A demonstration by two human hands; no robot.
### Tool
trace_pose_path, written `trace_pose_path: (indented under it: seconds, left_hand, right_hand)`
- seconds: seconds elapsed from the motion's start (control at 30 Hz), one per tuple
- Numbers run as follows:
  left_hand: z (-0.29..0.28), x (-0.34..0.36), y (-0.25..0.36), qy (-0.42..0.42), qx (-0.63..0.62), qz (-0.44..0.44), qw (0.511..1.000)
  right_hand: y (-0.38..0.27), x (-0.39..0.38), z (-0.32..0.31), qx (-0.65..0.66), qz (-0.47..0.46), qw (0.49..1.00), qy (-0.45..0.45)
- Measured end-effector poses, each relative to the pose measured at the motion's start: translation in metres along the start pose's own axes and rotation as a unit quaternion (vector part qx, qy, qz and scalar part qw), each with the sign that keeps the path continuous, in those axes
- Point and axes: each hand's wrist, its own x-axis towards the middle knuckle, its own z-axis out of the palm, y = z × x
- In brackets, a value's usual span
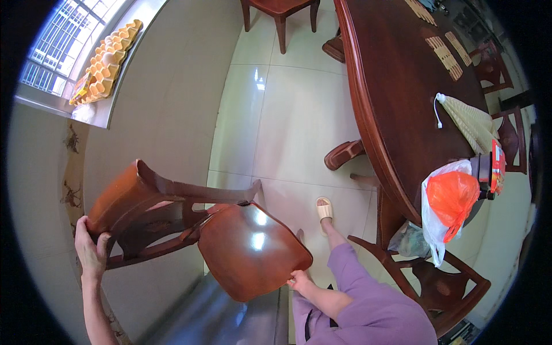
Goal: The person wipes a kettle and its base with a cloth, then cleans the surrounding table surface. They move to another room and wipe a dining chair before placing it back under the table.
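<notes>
A reddish-brown wooden chair is in front of me, its glossy seat facing up and its backrest toward the wall on the left. My left hand is closed around the top rail of that backrest, thumb on the near side. On the seat's near right edge, the fingers of my right hand grip the rim. Most of the chair's legs are hidden under the seat, so whether they touch the floor cannot be told.
A dark wooden table runs along the right, with plastic bags at its near end. Other chairs stand at the far end and near right. An egg tray rests on the windowsill. A dark, shiny surface lies below the chair.
</notes>
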Motion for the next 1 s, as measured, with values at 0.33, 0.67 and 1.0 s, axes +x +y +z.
trace_pose_path:
  seconds: [0.33,0.67,1.0]
  left_hand:
    - [0.008,0.056,0.012,0.039,-0.075,-0.086,0.993]
    - [0.030,0.143,0.010,0.067,-0.129,-0.112,0.983]
    - [0.021,0.153,0.017,-0.038,-0.191,-0.190,0.962]
  right_hand:
    - [-0.237,-0.068,0.090,-0.038,-0.161,0.986,0.023]
    - [-0.429,-0.103,0.211,-0.015,-0.314,0.946,-0.079]
    - [-0.312,-0.051,0.079,-0.210,-0.391,0.878,0.177]
